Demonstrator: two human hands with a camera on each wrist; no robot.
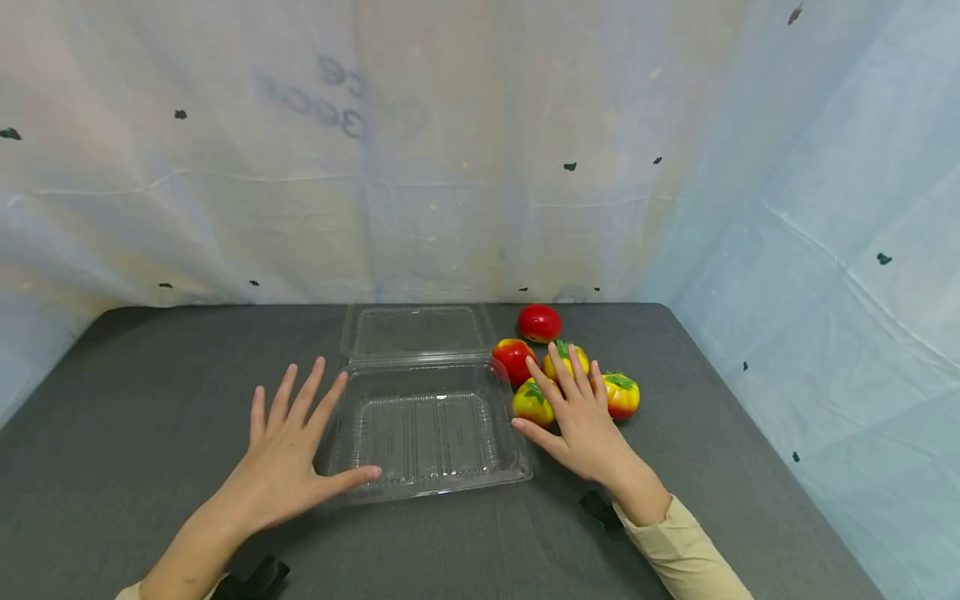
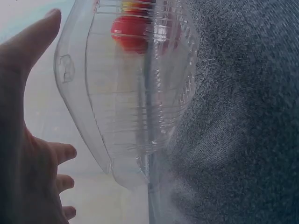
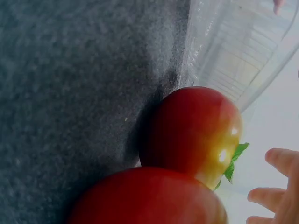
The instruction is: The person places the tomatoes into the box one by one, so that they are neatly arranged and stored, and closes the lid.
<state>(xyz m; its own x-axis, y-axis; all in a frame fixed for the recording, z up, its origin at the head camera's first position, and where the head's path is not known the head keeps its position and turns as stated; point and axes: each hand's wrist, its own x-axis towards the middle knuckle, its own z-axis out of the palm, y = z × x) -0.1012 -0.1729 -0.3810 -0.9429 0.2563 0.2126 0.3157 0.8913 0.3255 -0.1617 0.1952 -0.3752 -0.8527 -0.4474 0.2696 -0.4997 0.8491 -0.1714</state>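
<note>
A clear plastic clamshell box (image 1: 420,433) lies with its hinged lid (image 1: 420,332) folded back, away from me. My left hand (image 1: 281,467) is spread at the box's left side, thumb over the near left corner; in the left wrist view its fingers stand apart from the box wall (image 2: 126,107). Several red and yellow tomatoes, some with green leafy tops, are grouped right of the box. Over them hovers my right hand (image 1: 581,433), fingers spread, partly hiding a yellow tomato (image 1: 534,403). The right wrist view shows a gap between its fingers and a tomato (image 3: 191,130).
A red tomato (image 1: 539,322) sits at the back, and a yellow-red one (image 1: 621,396) is at the right of the group. The dark grey cloth-covered table (image 1: 135,417) meets a pale sheet wall (image 1: 450,208) behind and another at the right.
</note>
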